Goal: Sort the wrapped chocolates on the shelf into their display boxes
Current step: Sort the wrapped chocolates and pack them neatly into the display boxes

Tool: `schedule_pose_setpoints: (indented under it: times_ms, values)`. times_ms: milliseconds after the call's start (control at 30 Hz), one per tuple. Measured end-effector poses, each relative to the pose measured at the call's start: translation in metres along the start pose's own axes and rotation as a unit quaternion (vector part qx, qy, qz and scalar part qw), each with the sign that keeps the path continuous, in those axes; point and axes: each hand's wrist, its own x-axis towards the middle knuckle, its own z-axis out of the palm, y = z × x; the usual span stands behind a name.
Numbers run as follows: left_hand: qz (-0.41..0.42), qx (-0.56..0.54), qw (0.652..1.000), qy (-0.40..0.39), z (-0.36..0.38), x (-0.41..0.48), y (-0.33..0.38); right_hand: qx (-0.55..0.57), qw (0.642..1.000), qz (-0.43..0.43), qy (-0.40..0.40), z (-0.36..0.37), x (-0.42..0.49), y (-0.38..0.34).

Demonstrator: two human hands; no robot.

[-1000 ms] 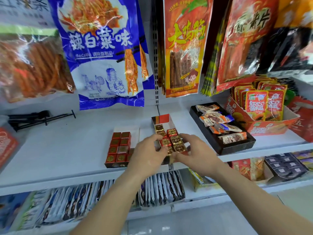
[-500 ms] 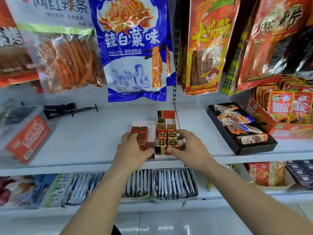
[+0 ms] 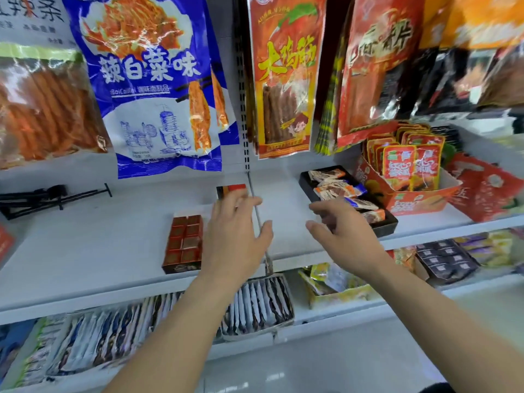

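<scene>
1. Head camera, looking down: left hand [image 3: 235, 242] with fingers straight and spread, gripping nothing; right hand [image 3: 346, 236] equally loose and parted, empty (likely poised between picks).
2. Just left of left fingers: dark-red cardboard display box [image 3: 181, 266], packed two across with square red-foil chocolates [image 3: 187, 231], set at front of white metal shelf [image 3: 85, 251] for easy reach, presumably.
3. Behind left fingers, mostly hidden: second narrow box, only red-and-black end flap [image 3: 231, 189] showing.
4. Just past right fingertips: black plastic tray [image 3: 385, 226] of wrapped bars [image 3: 337, 191].

Bright even light, motion blur, wide-angle edges.
</scene>
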Motion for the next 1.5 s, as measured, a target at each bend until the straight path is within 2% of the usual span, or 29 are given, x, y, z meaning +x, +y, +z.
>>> schedule_pose_setpoints:
  times_ms: [67, 167, 233, 367, 533, 633, 733, 833, 900, 967, 1100, 1233, 1433, 1500]
  values:
    - [0.053, -0.041, 0.996, -0.058, 0.024, 0.001, 0.031, -0.047, 0.997, 0.004, 0.059, -0.019, -0.010, 0.028]
    - [0.103, -0.068, 0.981, -0.150, 0.061, 0.010, 0.067, -0.124, 0.987, 0.022, 0.100, -0.040, -0.023, 0.066]
    - [0.119, -0.057, 0.974, -0.185, 0.083, 0.017, 0.082, -0.161, 0.983, 0.037, 0.086, -0.047, -0.024, 0.087]
    - [0.126, -0.010, 0.967, -0.221, 0.112, 0.026, 0.087, -0.218, 0.975, 0.049, 0.005, -0.045, -0.019, 0.115]
    - [0.120, 0.004, 0.969, -0.218, 0.104, 0.033, 0.070, -0.151, 0.987, 0.050, 0.018, -0.041, -0.020, 0.113]
    - [0.091, 0.017, 0.974, -0.205, 0.088, 0.034, 0.045, -0.075, 0.997, 0.023, -0.015, -0.031, -0.027, 0.096]
    - [0.031, -0.029, 0.985, -0.168, 0.072, 0.037, 0.023, -0.001, 0.999, -0.004, -0.039, -0.026, -0.029, 0.077]
    - [-0.036, -0.102, 0.986, -0.128, 0.065, 0.041, 0.010, 0.040, 0.999, 0.026, 0.010, -0.031, -0.015, 0.063]
    - [-0.037, -0.121, 0.987, -0.099, 0.067, 0.044, 0.012, 0.036, 0.998, 0.051, 0.023, -0.031, -0.004, 0.059]
    - [-0.022, -0.091, 0.992, -0.085, 0.071, 0.048, 0.018, -0.004, 0.999, 0.038, 0.003, -0.024, 0.007, 0.055]
    - [0.015, -0.021, 0.990, -0.136, 0.079, 0.053, 0.018, -0.066, 0.998, 0.006, -0.013, -0.006, 0.029, 0.052]
    - [0.019, -0.060, 0.990, -0.123, 0.080, 0.053, 0.008, -0.125, 0.992, 0.002, -0.034, 0.000, 0.042, 0.056]
    - [0.031, -0.100, 0.987, -0.124, 0.082, 0.054, 0.002, -0.081, 0.996, -0.002, -0.040, 0.002, 0.054, 0.063]
    - [0.013, -0.123, 0.984, -0.128, 0.080, 0.055, 0.002, -0.022, 0.999, -0.008, -0.022, -0.003, 0.055, 0.064]
